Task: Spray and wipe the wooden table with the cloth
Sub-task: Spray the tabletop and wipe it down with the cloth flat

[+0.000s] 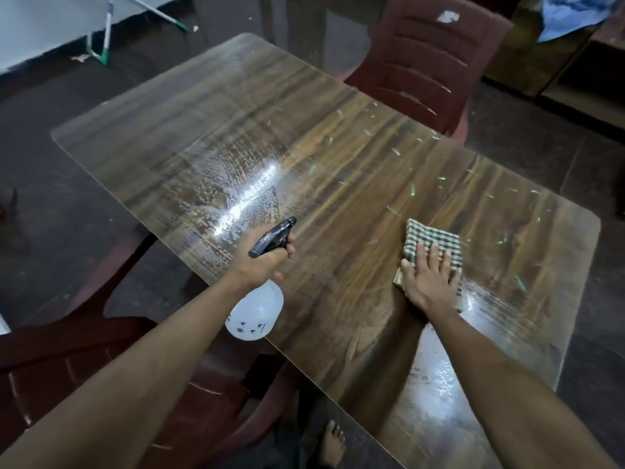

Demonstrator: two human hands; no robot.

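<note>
Your left hand [262, 257] grips the spray bottle [254, 311] aimed at the wet patch [236, 194] toward the frame's upper left, while your right hand [431, 277] lies flat on the cloth [436, 243] at the worktop's [355, 157] right.

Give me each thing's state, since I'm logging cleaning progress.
Left hand: grips spray bottle, nozzle aimed over table.
Right hand: flat, pressing cloth.
Cloth: folded, lying on table.
Table: wet with droplets at left-centre, small green flecks at right.

We see open tabletop [338, 157] beyond our hands; a chair [426, 59] blocks the far edge, another chair [101, 367] the near-left.
</note>
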